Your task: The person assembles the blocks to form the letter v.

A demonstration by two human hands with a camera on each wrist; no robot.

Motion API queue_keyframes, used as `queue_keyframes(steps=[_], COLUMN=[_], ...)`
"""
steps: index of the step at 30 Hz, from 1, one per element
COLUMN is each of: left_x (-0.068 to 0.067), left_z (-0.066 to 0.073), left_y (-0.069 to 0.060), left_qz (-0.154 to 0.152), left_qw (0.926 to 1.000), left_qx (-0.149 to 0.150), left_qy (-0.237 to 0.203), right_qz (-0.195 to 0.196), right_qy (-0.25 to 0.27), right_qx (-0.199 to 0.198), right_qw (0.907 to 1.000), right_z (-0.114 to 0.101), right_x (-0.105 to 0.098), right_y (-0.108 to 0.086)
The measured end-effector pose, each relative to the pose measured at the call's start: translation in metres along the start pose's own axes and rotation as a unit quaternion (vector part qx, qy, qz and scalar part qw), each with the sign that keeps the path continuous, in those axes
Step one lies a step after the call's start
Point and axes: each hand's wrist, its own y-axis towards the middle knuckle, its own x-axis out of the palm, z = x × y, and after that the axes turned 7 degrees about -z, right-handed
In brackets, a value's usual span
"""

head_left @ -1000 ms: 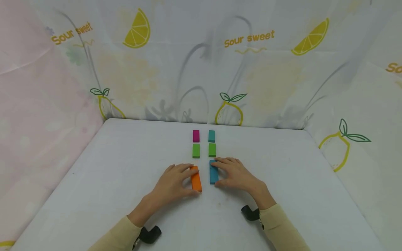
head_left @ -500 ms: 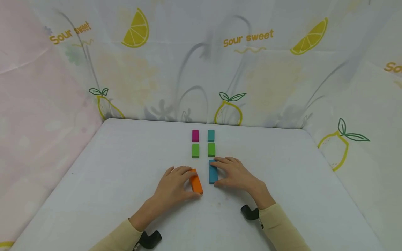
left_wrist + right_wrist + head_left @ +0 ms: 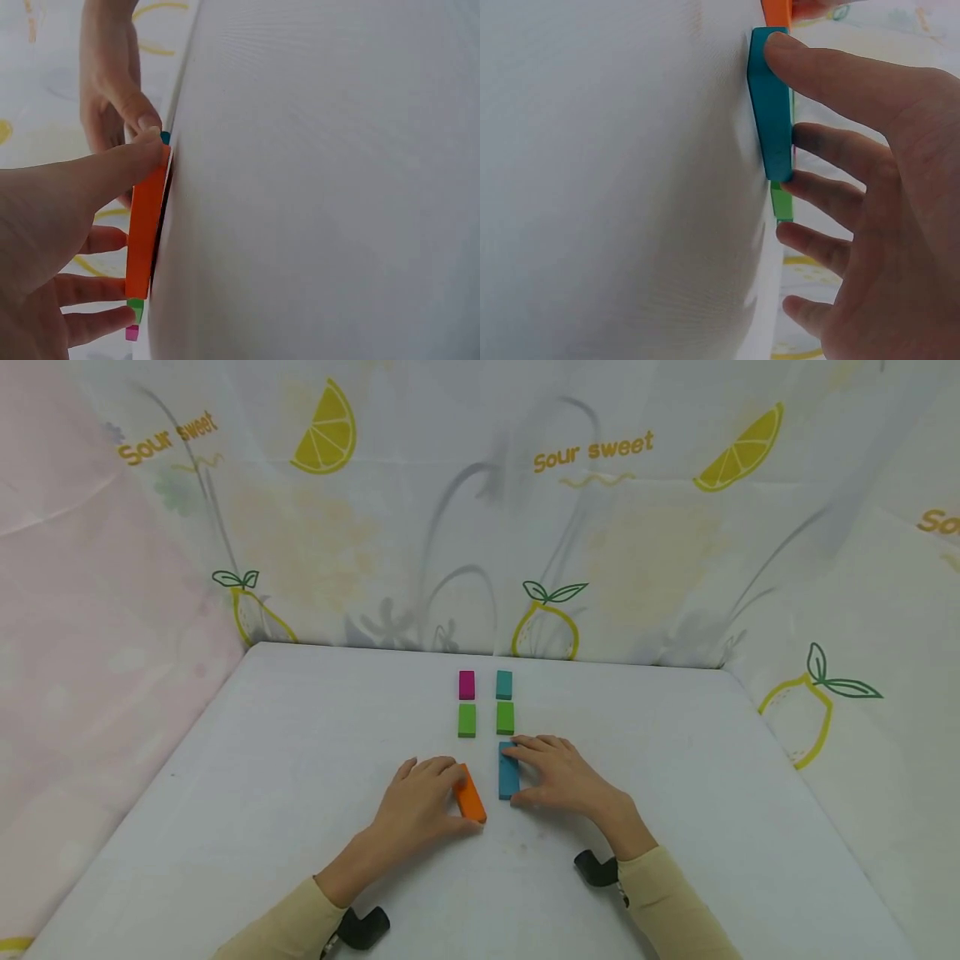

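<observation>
My left hand [image 3: 417, 802] pinches an orange block [image 3: 470, 795] by its two ends, thumb at the near end, fingers at the far end. The block is tilted against the blue one; in the left wrist view a dark gap shows along the underside of the orange block [image 3: 146, 225]. My right hand [image 3: 564, 778] has thumb and fingertips at the ends of a blue block [image 3: 508, 772] lying on the table. In the right wrist view the thumb lies on the near end of the blue block [image 3: 770, 105].
Beyond the hands, two green blocks [image 3: 467, 721] lie side by side, with a magenta block [image 3: 467, 685] and a teal block [image 3: 504, 685] farther back. The white table [image 3: 300, 710] meets a printed cloth at its back edge.
My left hand and the orange block have come slightly nearer, and the block is turned a little more. My right hand and the blue block have stayed in place.
</observation>
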Motion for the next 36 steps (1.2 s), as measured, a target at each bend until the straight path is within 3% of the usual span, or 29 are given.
queue_keyframes(steps=[22, 36], left_x=[-0.0061, -0.0073], left_z=[-0.0013, -0.0038], left_y=[-0.0003, 0.0024], left_qz=[-0.042, -0.041], left_qw=[0.999, 0.9991], left_qx=[-0.001, 0.005], left_qy=[-0.014, -0.009], right_qz=[0.005, 0.041], right_qy=[-0.008, 0.003], right_qx=[0.001, -0.019], right_qw=[1.0, 0.999], right_z=[-0.0018, -0.003], right_x=[0.002, 0.0], right_y=[0.0032, -0.0013])
